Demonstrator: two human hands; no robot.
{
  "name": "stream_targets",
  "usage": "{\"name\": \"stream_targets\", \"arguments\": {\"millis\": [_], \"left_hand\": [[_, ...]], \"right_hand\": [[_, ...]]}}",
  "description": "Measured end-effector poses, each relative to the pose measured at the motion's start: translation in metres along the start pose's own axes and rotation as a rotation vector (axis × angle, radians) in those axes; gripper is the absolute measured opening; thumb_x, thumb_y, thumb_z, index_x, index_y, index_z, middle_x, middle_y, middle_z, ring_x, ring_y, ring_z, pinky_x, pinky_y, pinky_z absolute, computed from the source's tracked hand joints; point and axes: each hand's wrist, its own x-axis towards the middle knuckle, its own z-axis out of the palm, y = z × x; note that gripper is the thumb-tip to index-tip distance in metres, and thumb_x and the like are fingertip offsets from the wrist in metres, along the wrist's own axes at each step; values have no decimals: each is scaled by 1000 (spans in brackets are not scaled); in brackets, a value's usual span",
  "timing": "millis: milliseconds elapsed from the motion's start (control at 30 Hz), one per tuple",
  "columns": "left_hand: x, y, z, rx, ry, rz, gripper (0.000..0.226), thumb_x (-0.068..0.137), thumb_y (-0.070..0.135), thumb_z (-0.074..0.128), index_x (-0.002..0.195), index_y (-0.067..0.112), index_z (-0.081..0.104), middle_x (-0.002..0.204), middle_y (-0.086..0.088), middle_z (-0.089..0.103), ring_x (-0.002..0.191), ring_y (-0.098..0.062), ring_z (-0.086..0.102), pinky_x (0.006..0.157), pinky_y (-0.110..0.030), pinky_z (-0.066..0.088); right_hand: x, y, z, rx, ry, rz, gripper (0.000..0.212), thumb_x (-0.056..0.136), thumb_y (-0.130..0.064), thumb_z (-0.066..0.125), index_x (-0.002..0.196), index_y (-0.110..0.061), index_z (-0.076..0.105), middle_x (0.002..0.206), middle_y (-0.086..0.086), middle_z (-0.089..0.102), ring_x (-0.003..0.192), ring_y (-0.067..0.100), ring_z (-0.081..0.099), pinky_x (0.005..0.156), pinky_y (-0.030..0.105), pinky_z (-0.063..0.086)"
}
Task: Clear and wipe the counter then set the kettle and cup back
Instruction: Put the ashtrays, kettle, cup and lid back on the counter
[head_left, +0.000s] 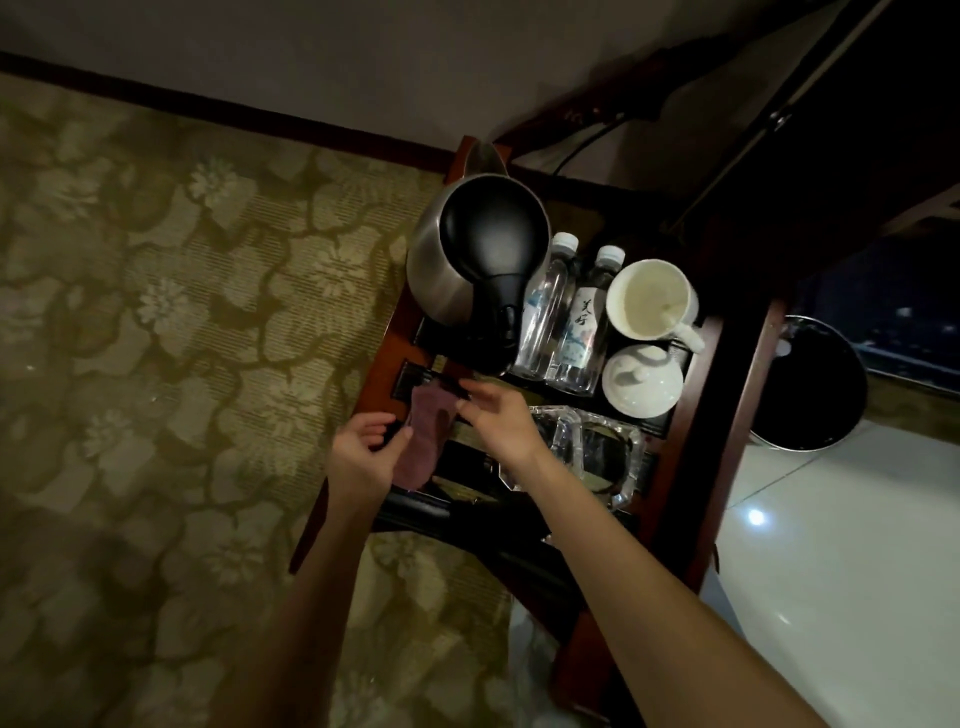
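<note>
Both hands, left hand (363, 447) and right hand (491, 415), pinch what looks like a purple cloth (428, 441) at the counter's (696, 415) left edge; swipe wide and it'll clip the kettle (467, 260).

We are reading only one piece of writing: two dark brush-style Chinese characters, 美好, running downward on the pale label of the right-hand water bottle (584, 322). The left-hand water bottle (545, 306) is carrying a bluish label, but we are finding any print on it too blurred to make out. We are seeing no other legible text, numbers or brand marks.
</note>
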Motion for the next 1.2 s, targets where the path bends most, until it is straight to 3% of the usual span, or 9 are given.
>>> {"name": "stream_targets", "arguments": {"millis": [133,367,467,600,700,833,967,1033,1200], "left_hand": [[-16,37,12,-172,-218,-73,13,83,12,71,92,16,64,87,0,66,86,-15,63,72,-19,51],[-30,48,64,26,-492,-250,45,86,30,69,122,6,59,119,-8,64,113,-21,59,101,-39,46],[-26,41,85,109,-446,-262,54,84,30,71,127,1,55,124,-12,62,114,-24,59,99,-33,45],[-24,35,105,177,-340,-257,48,84,26,72,120,-2,60,116,-16,66,108,-27,62,91,-29,45],[-22,31,113,207,-272,-260,47,81,27,75,116,-1,63,111,-16,69,105,-26,64,86,-27,45],[-18,24,115,174,-235,-280,43,75,24,80,109,2,67,103,-13,71,92,-22,66,77,-20,43],[-18,18,108,28,-237,-340,21,65,10,86,76,13,69,83,-13,73,77,-24,68,83,-42,56],[-21,19,102,-26,-246,-356,24,63,6,86,80,6,69,79,-15,72,75,-28,69,81,-48,57],[-38,54,84,-100,-261,-266,19,68,5,83,77,10,67,68,-5,70,66,-19,68,58,-24,57]], "right_hand": [[-28,-9,-32,34,-25,20,35,94,-10,57,127,-3,56,112,7,60,99,10,58,67,2,44],[-53,16,-105,115,210,87,14,91,-14,62,103,-8,67,89,4,68,82,13,63,76,26,49],[-51,37,-118,0,269,132,4,87,-16,67,90,-16,68,85,2,69,86,18,63,82,34,49],[-50,48,-114,-245,224,171,23,88,-20,66,105,-6,64,93,5,66,89,18,62,75,23,43],[-43,55,-102,-387,199,152,15,86,-26,67,88,-10,66,89,10,71,87,27,66,75,32,50],[-35,57,-97,-478,242,126,17,87,-28,66,73,-20,60,76,5,66,78,25,63,65,23,39],[-37,62,-101,-468,314,133,21,82,-34,71,75,-15,63,77,3,68,79,22,67,67,26,47],[-40,60,-108,-430,322,117,22,80,-35,74,78,-14,68,74,0,69,72,16,65,62,24,45],[-60,34,-131,-345,295,21,20,76,-33,78,70,-16,69,67,-3,68,65,10,64,62,22,45]]}}
